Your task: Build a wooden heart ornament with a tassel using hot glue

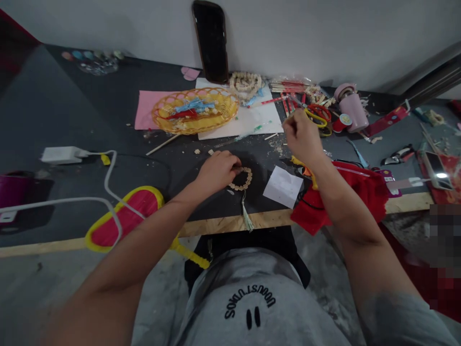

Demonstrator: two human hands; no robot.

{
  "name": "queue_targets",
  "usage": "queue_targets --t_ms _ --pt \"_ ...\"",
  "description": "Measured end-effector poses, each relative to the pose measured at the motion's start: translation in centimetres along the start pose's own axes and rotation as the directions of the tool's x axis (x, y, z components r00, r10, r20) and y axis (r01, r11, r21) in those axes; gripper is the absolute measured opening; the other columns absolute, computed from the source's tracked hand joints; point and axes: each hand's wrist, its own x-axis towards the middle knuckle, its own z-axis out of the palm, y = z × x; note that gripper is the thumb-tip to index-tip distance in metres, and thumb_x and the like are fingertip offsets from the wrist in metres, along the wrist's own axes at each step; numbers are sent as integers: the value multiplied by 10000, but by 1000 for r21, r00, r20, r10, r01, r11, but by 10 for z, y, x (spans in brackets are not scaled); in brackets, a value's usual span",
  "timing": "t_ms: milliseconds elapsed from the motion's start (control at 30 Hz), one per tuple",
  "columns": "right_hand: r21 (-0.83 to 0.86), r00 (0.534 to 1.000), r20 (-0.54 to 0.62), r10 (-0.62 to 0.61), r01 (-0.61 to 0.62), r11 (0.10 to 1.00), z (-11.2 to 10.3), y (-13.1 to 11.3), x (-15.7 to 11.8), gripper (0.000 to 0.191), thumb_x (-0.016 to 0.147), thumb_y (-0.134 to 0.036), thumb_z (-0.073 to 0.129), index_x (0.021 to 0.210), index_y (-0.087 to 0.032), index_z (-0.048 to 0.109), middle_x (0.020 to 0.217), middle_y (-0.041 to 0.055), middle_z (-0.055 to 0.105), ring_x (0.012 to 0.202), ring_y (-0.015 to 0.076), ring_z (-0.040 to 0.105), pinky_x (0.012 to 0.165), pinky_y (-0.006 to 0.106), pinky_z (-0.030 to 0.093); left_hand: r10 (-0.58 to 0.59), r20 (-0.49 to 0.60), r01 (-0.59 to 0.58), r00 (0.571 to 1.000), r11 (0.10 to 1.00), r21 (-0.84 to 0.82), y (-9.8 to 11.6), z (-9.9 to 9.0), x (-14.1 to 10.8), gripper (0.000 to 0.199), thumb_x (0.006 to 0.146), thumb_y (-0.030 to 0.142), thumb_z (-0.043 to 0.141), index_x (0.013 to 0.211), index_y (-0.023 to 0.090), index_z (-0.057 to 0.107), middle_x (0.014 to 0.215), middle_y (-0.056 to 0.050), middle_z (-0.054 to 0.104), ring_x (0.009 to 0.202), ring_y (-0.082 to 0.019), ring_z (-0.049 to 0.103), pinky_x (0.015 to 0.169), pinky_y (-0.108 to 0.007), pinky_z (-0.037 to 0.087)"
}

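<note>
A bracelet of small pale beads (pixel 251 179) lies in a ring near the table's front edge, its light green tassel (pixel 247 217) hanging over that edge. At the ring's upper left, my left hand (pixel 219 169) is closed, fingertips pinched on the beads. My right hand (pixel 301 132) is raised over the table, right of the bracelet, with its fingers curled together; whatever they may hold is too small to make out. Scissors with yellow and red handles (pixel 317 117) lie just beyond it. A white paper square (pixel 283 186) is between the bracelet and my right forearm.
A yellow woven basket (pixel 230 113) holding tassels stands beyond my left hand. A phone (pixel 212 43) leans against the wall. A pink bottle (pixel 353 111), a red cloth (pixel 355 190) and a knife-like tool (pixel 398 154) lie right. A pink paddle with yellow rim (pixel 135 206) and white cable (pixel 108 175) lie left.
</note>
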Motion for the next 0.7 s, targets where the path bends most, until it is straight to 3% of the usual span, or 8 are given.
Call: queue_targets --t_ms 100,200,300,367,567,633,700 --pt "142 982 -186 18 9 990 -23 5 0 113 986 -260 431 1000 -222 536 930 37 623 804 156 589 752 340 497 -28 -74 25 997 999 -43 -6 -11 -7 310 855 221 545 1133 153 665 1138 -120 680 1126 -284 592 1009 -409 438" --pt "224 947 -315 66 7 975 -45 2 -6 60 974 -297 489 978 -247 521 917 43 608 807 151 594 701 310 480 -44 -159 40 986 999 -29 -14 -20 -27 286 855 220 514 1092 182 669 1108 -102 685 1096 -275 599 1009 -415 441" --pt "281 929 -356 97 8 960 -55 -5 -19 182 970 -285 499 1151 -264 507 888 39 608 789 155 606 668 303 468 -28 -94 28 995 1000 4 -15 -14 -52 216 861 243 513 983 212 689 1007 -79 702 1027 -261 618 987 -411 447" --pt "294 955 -282 97 -10 956 -52 -11 -33 258 958 -275 505 1216 -268 511 871 22 618 729 148 600 639 298 469 3 -24 -3 1000 1000 2 -11 -3 -65 206 879 259 514 962 220 698 973 -71 703 971 -247 627 947 -395 463" --pt "280 994 45 103 -112 953 -24 -38 -85 209 943 -182 432 1019 -203 626 868 27 686 653 137 589 617 271 481 56 12 -56 998 995 84 3 24 -77 256 952 258 475 1065 230 703 1023 -79 679 968 -233 608 879 -348 459" --pt "238 970 243 14 -74 968 -14 -49 -105 238 910 -121 435 991 -193 647 980 65 722 789 170 647 729 296 515 50 25 -53 998 990 131 5 24 -75 236 956 258 478 1008 227 705 997 -75 672 944 -229 599 860 -342 452" --pt "190 908 408 -100 22 982 -6 -62 -124 297 899 -90 435 1072 -179 660 1050 100 727 929 212 654 847 340 513 50 38 -56 998 983 176 7 22 -72 227 960 256 472 960 219 696 990 -74 670 932 -225 593 842 -336 446"
